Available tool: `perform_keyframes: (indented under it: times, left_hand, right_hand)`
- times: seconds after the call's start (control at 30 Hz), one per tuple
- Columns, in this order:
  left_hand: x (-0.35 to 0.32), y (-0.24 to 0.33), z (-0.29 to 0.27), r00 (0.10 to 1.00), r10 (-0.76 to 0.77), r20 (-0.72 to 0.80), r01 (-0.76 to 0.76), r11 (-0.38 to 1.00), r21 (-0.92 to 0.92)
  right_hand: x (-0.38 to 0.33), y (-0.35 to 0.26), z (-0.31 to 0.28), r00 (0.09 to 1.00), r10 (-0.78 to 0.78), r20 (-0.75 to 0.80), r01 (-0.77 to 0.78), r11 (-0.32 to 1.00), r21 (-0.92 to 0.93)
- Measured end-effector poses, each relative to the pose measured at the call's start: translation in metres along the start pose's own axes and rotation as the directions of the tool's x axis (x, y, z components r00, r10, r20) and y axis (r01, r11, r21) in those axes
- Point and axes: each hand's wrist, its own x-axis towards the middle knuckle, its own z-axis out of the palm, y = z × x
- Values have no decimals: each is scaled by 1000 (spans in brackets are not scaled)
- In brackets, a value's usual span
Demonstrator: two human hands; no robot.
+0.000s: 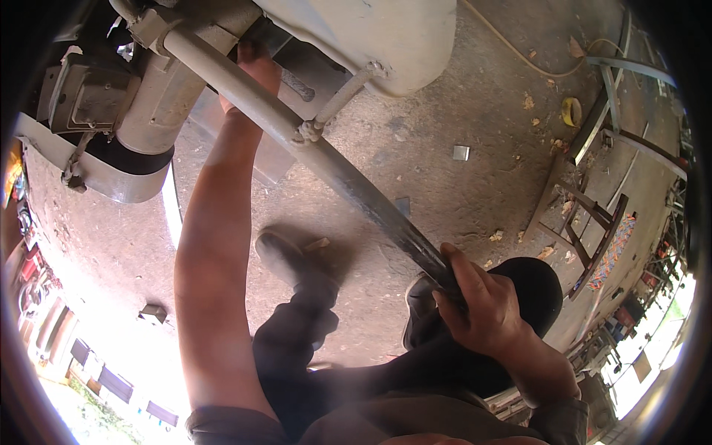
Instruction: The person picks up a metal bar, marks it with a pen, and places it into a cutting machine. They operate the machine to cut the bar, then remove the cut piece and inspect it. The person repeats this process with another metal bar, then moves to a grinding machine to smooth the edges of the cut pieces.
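A person stands over a long metal bar [326, 159] that runs slantwise across a dusty concrete floor [445, 163], from a pale grey machine housing [148, 111] down to the person's waist. The right hand [482, 300] is wrapped tight around the bar's dark lower end, fingers curled fully about it. The left hand [256, 70] reaches up along the bar to its far end, just under a pale rounded tank [371, 37]; it lies partly behind the bar, and whether its fingers grip or only press there cannot be told. A small bracket [311, 132] sits on the bar about halfway, linked by a thin rod to the tank. Below the bar, the person's shoes [285, 256] stand on the floor. To the right of the bar, well apart, lie a metal frame [593, 222] and a yellow tape roll [571, 111]. By the look of it, the bar is being positioned or levered against the machine; the next move would seem to call for a steady hold at the lower end while the upper hand guides the far end.
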Motion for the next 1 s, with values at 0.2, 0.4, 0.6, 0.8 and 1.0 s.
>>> perform_keyframes:
  times: [0.2,0.4,0.6,0.8,1.0]
  left_hand:
    - [0,-5,-3,989,138,45,-143,979,146]
    - [1,-11,-5,951,309,26,-306,921,241]
    - [4,-15,11,944,329,-33,-306,906,291]
    - [3,-14,1,937,341,78,-349,904,247]
    - [2,-4,-1,962,200,185,-230,960,159]
  right_hand:
    - [1,-2,-4,1000,-6,21,6,1000,10]
    - [2,-3,-8,1000,-14,9,14,999,47]
    - [1,-6,-14,999,2,51,-6,997,78]
    - [-1,-9,-16,999,13,51,-17,996,85]
    - [-3,-10,-15,999,13,33,-16,996,89]
